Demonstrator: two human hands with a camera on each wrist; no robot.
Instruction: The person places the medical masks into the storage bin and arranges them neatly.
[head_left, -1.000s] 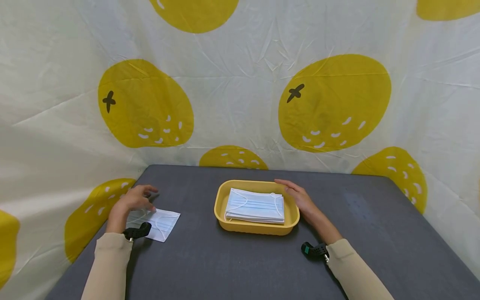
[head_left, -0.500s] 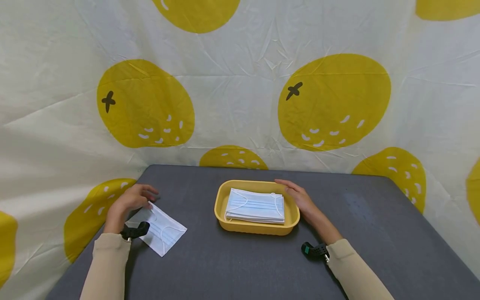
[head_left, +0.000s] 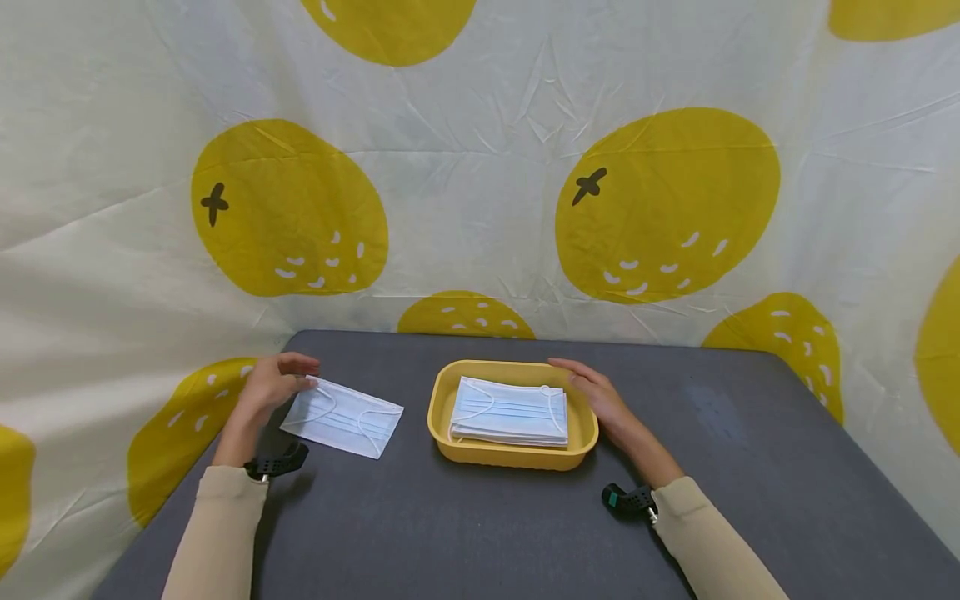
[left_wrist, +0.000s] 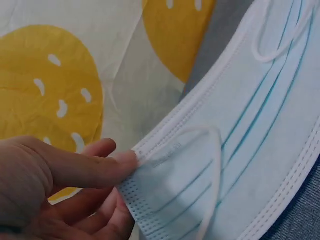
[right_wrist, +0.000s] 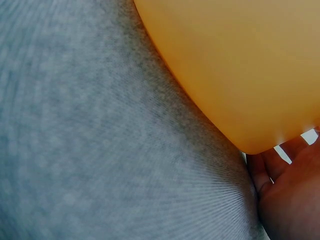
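Observation:
My left hand (head_left: 273, 385) pinches the left edge of a single pale blue face mask (head_left: 343, 417), lifted off the grey table (head_left: 465, 525) and held level. In the left wrist view, thumb and fingers (left_wrist: 95, 167) clamp the mask (left_wrist: 240, 150) at its edge, near an ear loop. A yellow tray (head_left: 442, 408) in the table's middle holds a stack of face masks (head_left: 510, 411). My right hand (head_left: 596, 396) rests against the tray's right rim with fingers along it. The right wrist view shows the tray wall (right_wrist: 235, 65) and a bit of palm (right_wrist: 290, 195).
A white cloth with big yellow fruit prints (head_left: 660, 200) hangs behind and beside the table. The table's left edge lies close to my left arm. Grey tabletop stretches right of the tray (head_left: 750, 433).
My left hand has picked the single mask up from the table at the left and carried it rightward, toward the tray. The right hand has stayed at the tray.

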